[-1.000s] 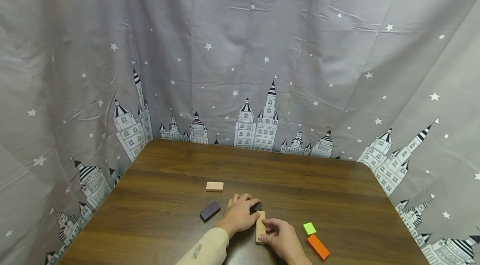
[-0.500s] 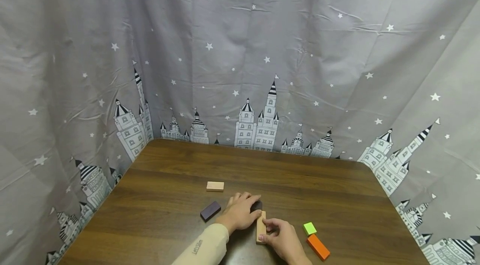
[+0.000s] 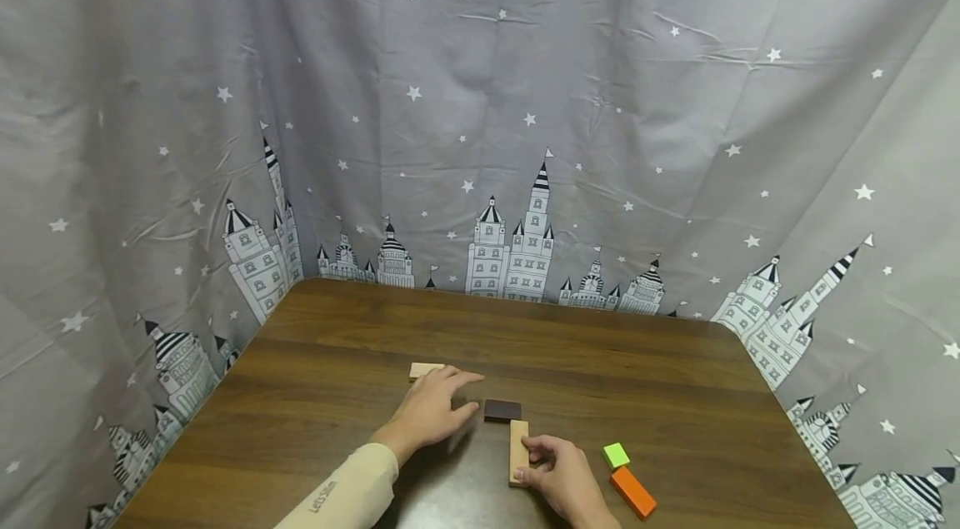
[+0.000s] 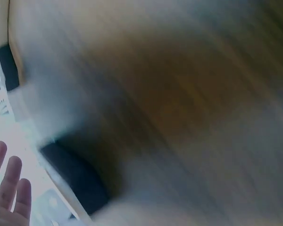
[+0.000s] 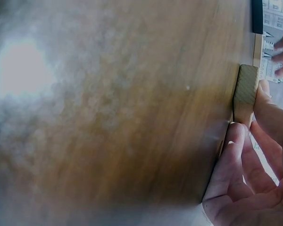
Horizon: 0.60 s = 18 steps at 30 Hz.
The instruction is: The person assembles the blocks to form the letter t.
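Note:
My right hand (image 3: 562, 475) pinches the long side of a pale wooden block (image 3: 517, 458) lying flat on the table. In the right wrist view that block's end (image 5: 246, 87) shows between thumb and fingers. Beyond it, set crosswise by its far end, lies a dark brown block (image 3: 502, 411). My left hand (image 3: 427, 412) is left of them, its fingers extended and holding nothing. It partly covers another pale block (image 3: 424, 371) further back. A second dark block (image 4: 75, 176) shows in the blurred left wrist view; the left hand hides it in the head view.
Right of my right hand, a lime green block (image 3: 616, 456) stands against the end of an orange block (image 3: 633, 493). The brown wooden table (image 3: 600, 362) reaches back to a grey curtain (image 3: 585, 96) printed with stars and castles.
My left hand has let go of the dark brown block and moved left, away from it. That block now sits further left across the pale block's end. The right hand keeps its grip.

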Available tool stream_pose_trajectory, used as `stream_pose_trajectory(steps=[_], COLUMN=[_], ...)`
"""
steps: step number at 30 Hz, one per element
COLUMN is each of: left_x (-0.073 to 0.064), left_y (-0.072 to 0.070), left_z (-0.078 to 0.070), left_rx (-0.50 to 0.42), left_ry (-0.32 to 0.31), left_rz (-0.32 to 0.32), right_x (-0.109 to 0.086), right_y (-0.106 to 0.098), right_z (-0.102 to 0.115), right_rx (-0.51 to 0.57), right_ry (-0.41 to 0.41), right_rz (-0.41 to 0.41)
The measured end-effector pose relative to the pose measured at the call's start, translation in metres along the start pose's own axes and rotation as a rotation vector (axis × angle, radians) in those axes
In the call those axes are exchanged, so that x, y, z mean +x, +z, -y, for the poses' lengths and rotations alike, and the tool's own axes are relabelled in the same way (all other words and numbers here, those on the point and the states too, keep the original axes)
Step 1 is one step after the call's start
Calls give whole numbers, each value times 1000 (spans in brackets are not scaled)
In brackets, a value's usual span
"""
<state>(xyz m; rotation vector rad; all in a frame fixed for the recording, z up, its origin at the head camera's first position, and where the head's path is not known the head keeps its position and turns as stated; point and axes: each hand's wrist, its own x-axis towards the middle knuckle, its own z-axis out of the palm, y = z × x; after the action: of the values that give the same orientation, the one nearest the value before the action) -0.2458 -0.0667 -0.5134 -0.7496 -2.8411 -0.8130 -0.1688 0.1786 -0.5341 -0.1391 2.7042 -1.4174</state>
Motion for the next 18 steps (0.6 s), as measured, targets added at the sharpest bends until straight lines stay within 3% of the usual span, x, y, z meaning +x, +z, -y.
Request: stream_pose_trajectory(steps=[4, 9, 14, 18], left_x=[-11, -24, -34, -40], left_y=[-14, -30, -37, -39], left_z=[20, 39, 50, 54], left_rx=[44, 83, 99, 80], left_ry=[-15, -39, -35, -66], left_rz=[-10, 22, 81, 121], right_x=[0, 0, 0, 0], right_y=[0, 0, 0, 0], right_z=[0, 1, 2, 3], right_rx=[-5, -6, -8, -14], right_ry=[4, 17, 25, 34], right_rz=[0, 5, 7, 4])
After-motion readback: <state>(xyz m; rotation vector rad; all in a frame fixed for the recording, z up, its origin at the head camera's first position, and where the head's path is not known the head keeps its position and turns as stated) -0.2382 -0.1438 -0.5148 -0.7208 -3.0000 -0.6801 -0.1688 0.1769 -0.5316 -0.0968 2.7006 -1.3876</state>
